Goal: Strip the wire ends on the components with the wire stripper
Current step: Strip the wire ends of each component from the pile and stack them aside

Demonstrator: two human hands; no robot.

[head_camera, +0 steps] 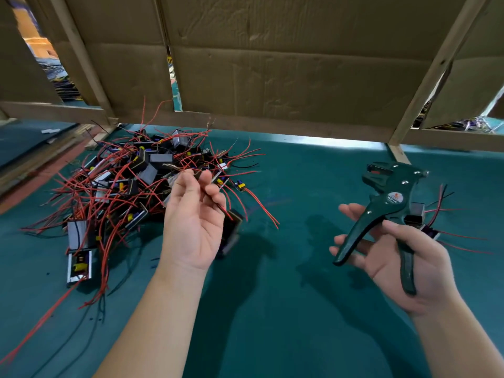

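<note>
Two hands are up over the green mat point(272, 309). The left hand point(191, 227) pinches thin red leads point(222, 210) between thumb and fingertips, and a small black component point(233, 230) dangles just below the palm. The right hand point(395, 257) grips the wire stripper point(387, 203), thumb over one handle, fingers under the other, handles spread, head pointing up and away. The component looks light and the leads soft and springy, so they'll likely flop. Best hold, I'd say, is close behind the wire tip, keeping it straight for the stripper's head. The heap of unstripped components point(122, 186) waits at the left, with a few more point(417, 216) behind the right hand.
</note>
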